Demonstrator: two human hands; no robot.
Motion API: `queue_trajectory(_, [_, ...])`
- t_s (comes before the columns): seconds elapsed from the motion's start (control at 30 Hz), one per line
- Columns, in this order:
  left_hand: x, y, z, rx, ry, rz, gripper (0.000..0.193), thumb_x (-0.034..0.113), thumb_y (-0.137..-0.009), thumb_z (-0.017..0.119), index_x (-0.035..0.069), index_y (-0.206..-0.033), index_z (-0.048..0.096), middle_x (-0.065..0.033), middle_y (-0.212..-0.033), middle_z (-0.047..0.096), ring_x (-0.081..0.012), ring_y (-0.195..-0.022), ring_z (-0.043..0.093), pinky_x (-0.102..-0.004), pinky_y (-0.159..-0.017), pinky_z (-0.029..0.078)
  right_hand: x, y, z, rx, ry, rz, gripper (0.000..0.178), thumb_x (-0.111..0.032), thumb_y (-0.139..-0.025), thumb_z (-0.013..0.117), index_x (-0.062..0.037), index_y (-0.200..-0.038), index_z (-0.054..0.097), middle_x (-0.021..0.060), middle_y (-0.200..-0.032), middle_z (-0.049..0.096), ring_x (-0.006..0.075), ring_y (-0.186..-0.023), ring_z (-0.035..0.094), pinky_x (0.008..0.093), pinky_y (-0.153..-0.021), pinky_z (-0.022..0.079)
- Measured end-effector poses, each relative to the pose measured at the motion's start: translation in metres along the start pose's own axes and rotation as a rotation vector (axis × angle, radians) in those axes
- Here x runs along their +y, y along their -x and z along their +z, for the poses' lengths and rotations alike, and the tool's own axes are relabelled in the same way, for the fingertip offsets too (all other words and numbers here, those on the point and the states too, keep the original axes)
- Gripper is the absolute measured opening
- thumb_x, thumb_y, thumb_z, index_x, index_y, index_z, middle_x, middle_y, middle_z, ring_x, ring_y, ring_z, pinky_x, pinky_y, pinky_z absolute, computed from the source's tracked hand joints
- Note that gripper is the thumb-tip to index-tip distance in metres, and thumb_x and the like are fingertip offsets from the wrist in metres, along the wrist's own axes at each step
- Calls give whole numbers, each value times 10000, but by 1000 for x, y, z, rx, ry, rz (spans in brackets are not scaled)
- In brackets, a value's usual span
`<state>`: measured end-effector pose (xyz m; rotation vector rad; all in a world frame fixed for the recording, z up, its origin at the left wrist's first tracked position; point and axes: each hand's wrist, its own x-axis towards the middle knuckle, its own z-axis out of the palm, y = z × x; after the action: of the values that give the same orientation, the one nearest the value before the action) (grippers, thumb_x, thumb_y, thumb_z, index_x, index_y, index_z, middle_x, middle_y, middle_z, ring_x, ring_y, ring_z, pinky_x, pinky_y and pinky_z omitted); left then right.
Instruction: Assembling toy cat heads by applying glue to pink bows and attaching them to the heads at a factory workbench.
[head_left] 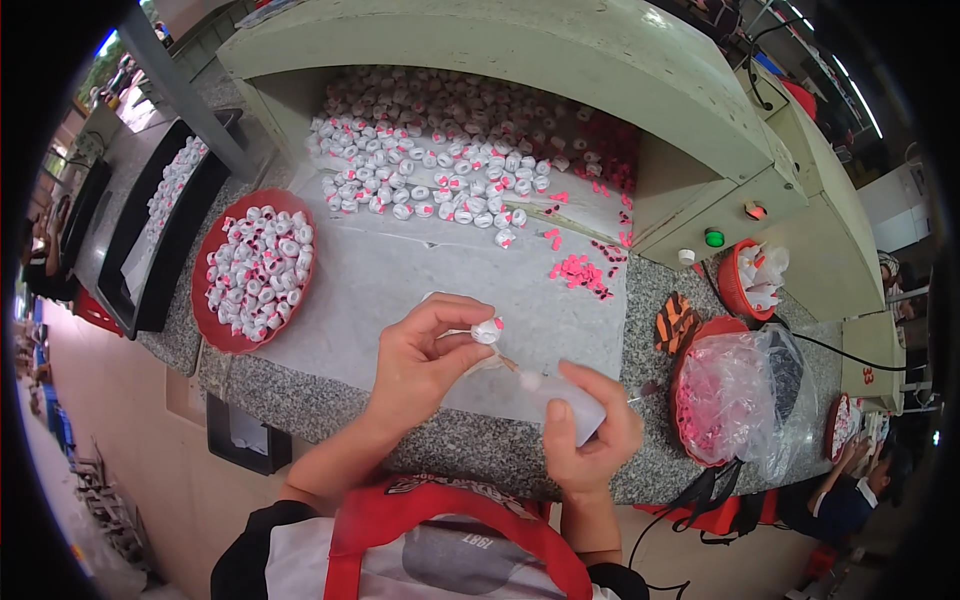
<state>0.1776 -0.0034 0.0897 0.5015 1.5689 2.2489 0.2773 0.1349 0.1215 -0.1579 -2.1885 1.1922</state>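
Over paper [350, 270], left grip [422, 355] pinches a rounded white and pink piece [487, 332]; right grip [592, 447], a bottle [578, 402].

Left fingers [457, 314] pinching white piece [486, 332], right fingers [594, 383] around pale bottle [586, 414], blurred nozzle [511, 365] perhaps brown

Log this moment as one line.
left hand: pinches small white piece | right hand: holds squeeze bottle, nozzle toward piece | nearby: red bowl of similar pieces, loose pink bits

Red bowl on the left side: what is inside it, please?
Small white pieces, many with pink spots, show inside the red bowl. Whatever lies beneath them, including its bottom, is covered.
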Motion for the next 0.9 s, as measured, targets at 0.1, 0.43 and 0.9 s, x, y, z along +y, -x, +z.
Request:
queue_trajectory(0.1, [-9,-4,-6,69,33,-111,302,-133,-703,576,-31,-985,540,-111,-1002,553,-162,-922,556,-269,-786,476,22,1,0,-22,-463,722,297,-60,-725,557,46,-1003,545,121,-780,614,201,-614,614,285,-542,505])
queue_trajectory(0.43, [-23,5,-22,109,62,-169,297,-113,-711,574,-25,-992,530,-87,-952,597,-137,-869,581,-246,-758,467,156,-70,58,-141,798,271,113,-75,-672,615,-59,-781,590,93,-675,573,172,-631,580,325,-613,473])
queue_trajectory(0.9, [-30,4,1,-37,76,-40,314,-144,-733,543,-38,-1028,542,-121,-1085,510,-173,-960,548,-267,-811,477,34,-20,19,-338,-186,291,132,-4,-684,678,-6,-797,610,5,-663,586,34,-578,508,171,-527,406])
